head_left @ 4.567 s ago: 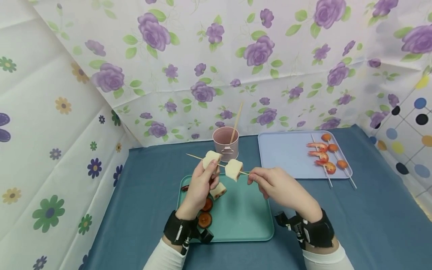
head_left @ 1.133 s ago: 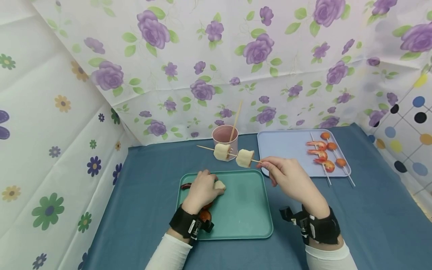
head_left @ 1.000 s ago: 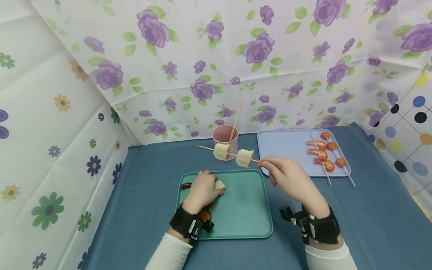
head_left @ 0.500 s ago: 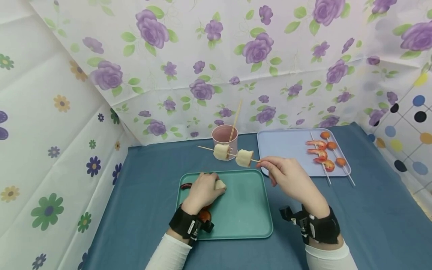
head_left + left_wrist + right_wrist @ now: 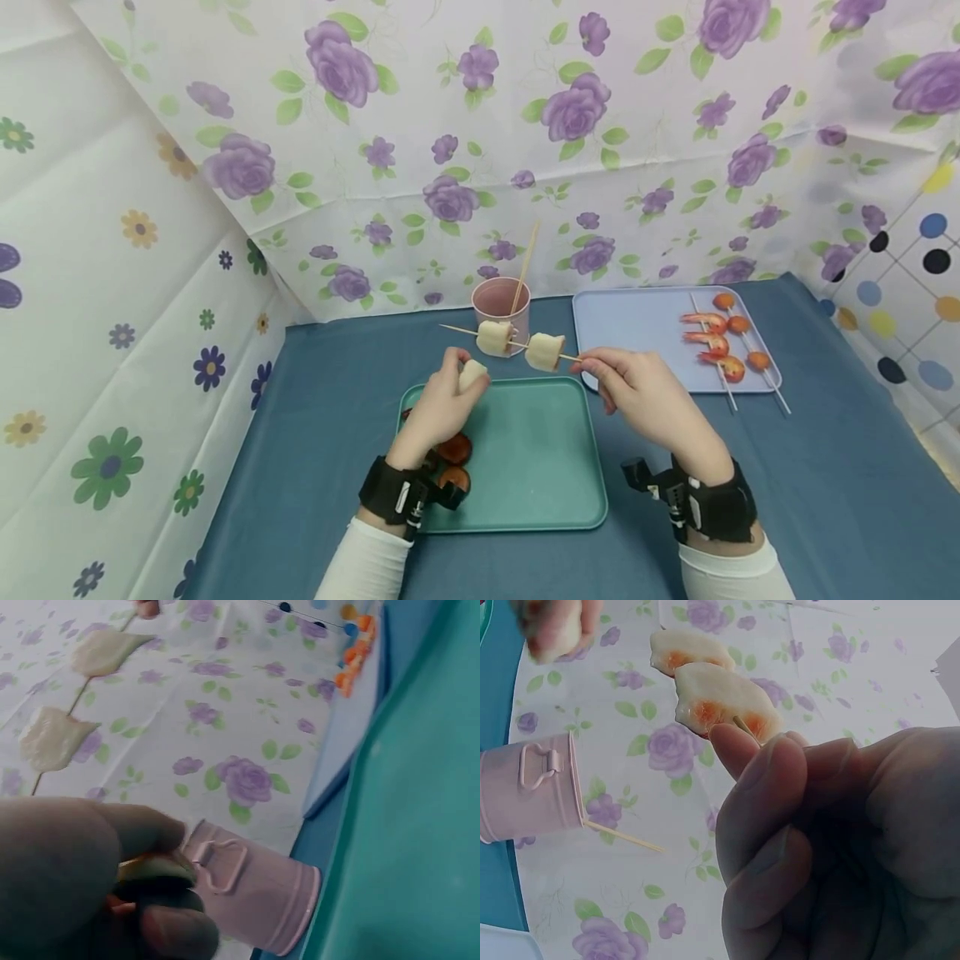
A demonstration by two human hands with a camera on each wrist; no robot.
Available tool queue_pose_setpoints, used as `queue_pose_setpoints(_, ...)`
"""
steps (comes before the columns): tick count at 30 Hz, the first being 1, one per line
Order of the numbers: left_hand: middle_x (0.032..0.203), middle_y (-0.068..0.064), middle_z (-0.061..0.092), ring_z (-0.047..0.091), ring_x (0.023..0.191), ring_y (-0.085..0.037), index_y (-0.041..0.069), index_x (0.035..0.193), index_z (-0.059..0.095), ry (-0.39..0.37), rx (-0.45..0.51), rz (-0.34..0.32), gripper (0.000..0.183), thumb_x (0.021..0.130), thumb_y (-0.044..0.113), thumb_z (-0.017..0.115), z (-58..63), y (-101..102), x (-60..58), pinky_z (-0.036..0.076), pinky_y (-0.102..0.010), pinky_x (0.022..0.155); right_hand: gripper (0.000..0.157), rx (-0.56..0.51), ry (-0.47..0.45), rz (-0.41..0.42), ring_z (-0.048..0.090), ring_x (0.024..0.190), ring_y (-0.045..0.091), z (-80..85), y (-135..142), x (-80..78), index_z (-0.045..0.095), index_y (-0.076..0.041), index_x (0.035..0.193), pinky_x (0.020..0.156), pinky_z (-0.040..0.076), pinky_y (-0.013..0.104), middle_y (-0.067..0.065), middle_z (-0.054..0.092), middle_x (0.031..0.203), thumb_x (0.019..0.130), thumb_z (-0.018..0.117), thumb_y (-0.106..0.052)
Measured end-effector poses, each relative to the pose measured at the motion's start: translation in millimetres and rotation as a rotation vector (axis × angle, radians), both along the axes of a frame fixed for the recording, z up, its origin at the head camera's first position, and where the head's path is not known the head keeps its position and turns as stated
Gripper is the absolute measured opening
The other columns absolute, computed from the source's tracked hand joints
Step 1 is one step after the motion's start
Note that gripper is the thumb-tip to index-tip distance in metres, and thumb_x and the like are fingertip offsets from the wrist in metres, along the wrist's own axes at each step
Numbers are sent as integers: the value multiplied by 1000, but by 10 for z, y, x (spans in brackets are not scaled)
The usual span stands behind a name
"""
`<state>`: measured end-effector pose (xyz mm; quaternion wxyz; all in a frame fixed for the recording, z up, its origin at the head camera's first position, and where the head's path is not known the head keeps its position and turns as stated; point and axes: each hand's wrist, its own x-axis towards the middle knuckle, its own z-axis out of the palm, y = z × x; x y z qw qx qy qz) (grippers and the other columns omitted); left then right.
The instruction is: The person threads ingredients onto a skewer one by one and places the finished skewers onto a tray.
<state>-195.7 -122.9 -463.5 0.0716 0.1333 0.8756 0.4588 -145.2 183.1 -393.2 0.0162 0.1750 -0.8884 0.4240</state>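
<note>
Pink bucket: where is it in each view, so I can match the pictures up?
Head: the pink bucket stands near the middle, beyond the green tray.
Left wrist: lower centre, shown sideways by the camera angle.
Right wrist: left edge, about mid-height, also sideways.
Shared landmark: the skewer with two white pieces, visible in all three.

Dark blue tabletop (image 5: 337, 400), looks cloth-covered, plain colour. Directly on it: green tray (image 5: 540, 458) flat at near centre, pale lavender tray (image 5: 630, 333) flat at far right. Pink bucket (image 5: 270, 900) upright near the back edge, behind green tray, left of lavender one.
</note>
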Motion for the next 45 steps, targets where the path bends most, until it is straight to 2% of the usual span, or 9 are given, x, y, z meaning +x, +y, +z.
queue_pose_setpoints(3,82,-15,56,47,54,-21,10,146,41,-22,148,58,46,113,37,58,52,-31,-26,40,-35,51,33,0,5,-4,54,55,15,5,2,2,79,-10,119,50,40,33,-5,56,62,116,52,-29)
queue_pose_setpoints(6,93,-21,57,46,52,-19,10,147,41,-44,369,87,45,114,36,56,114,-59,-41,38,-34,48,32,0,16,-10,56,57,14,5,4,1,79,-11,114,53,43,34,-6,57,63,116,51,-27)
queue_pose_setpoints(10,96,-16,51,39,54,-15,10,145,43,-88,636,97,39,117,37,46,171,-107,-44,35,-30,50,31,8,28,-2,56,58,14,1,3,-6,77,-14,105,55,44,34,-6,56,63,116,52,-26)
queue_pose_setpoints(14,88,-5,46,33,53,-13,10,141,45,-136,782,122,39,118,41,38,196,-156,-45,29,-28,53,30,18,25,16,55,57,14,-3,-1,-13,75,-17,98,53,42,33,-7,56,63,116,53,-28)
queue_pose_setpoints(19,82,-1,44,31,50,-10,11,135,46,-154,906,145,34,119,39,35,213,-188,-46,21,-34,55,30,29,25,23,53,56,14,-11,-2,-15,72,-19,95,52,40,33,-7,55,62,116,53,-27)
queue_pose_setpoints(23,80,0,42,31,50,-10,11,131,46,-142,953,149,32,119,39,35,224,-198,-41,18,-37,58,30,32,23,23,51,54,15,-4,-3,-6,72,-19,94,51,39,33,-7,55,62,116,53,-27)
queue_pose_setpoints(29,79,0,42,30,49,-9,11,128,48,-137,974,149,30,119,38,36,226,-206,-33,23,-28,53,30,33,19,25,51,55,15,12,-17,3,72,-18,94,52,39,33,-7,55,62,115,53,-28)
queue_pose_setpoints(36,80,-1,44,30,49,-9,12,128,47,-131,972,148,29,119,38,37,233,-204,-25,16,-38,61,30,30,17,40,52,56,14,12,-21,-1,71,-18,93,52,40,32,-7,55,62,115,54,-26)
queue_pose_setpoints(45,77,-1,44,29,48,-10,11,130,48,-118,947,143,30,118,38,43,237,-203,-18,23,-30,53,29,39,16,48,51,55,14,10,-21,3,71,-19,92,51,39,32,-8,54,62,115,54,-27)
